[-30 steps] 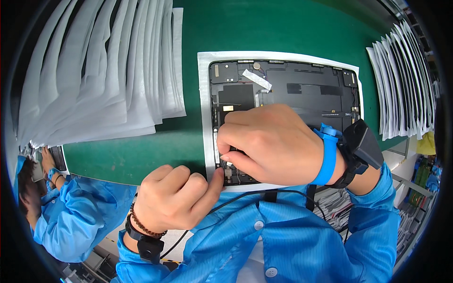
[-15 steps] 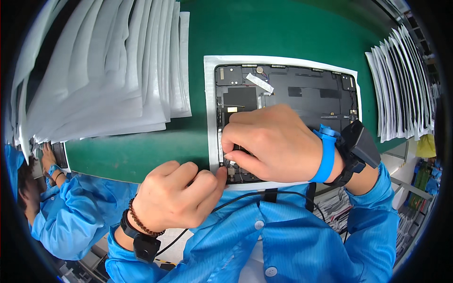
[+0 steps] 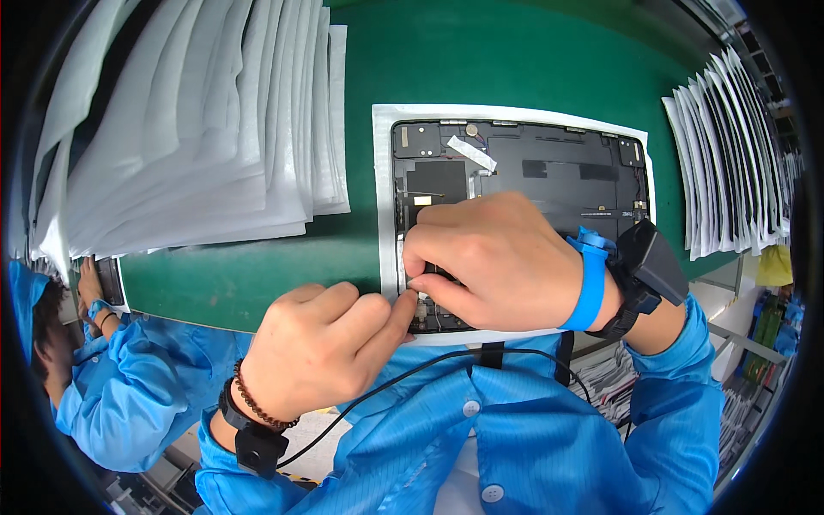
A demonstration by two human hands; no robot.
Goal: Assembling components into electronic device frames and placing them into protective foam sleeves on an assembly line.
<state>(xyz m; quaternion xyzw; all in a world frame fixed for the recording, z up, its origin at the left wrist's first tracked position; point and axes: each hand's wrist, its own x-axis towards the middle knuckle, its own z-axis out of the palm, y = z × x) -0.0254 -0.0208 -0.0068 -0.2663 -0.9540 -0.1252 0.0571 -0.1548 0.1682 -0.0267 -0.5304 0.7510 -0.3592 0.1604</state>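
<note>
An opened tablet (image 3: pixel 558 142), black inside with exposed parts, lies on a white padded sleeve (image 3: pixel 383 172) on the green table. Over its left half is my right hand (image 3: pixel 502 257), thumb and index finger pinched together near the left edge; whatever is between them is hidden. My left hand (image 3: pixel 322 352) is at the lower left corner, fingers curled. Its index fingertip touches the tablet's inner edge, close to my right thumb, and its thumb is out of sight. A pale strip of tape (image 3: pixel 472 154) sticks slantwise on the tablet's upper left part.
Many white padded sleeves (image 3: pixel 197 129) stand in a row at the left, and another row of sleeves (image 3: pixel 725 163) stands at the right. A black cable (image 3: pixel 378 388) runs across my front. At the far left a co-worker in a blue sleeve (image 3: pixel 142 386) handles another device.
My left index fingertip has shifted slightly up along the tablet's left edge, closer to my right thumb. My right hand keeps its pinch in nearly the same spot.
</note>
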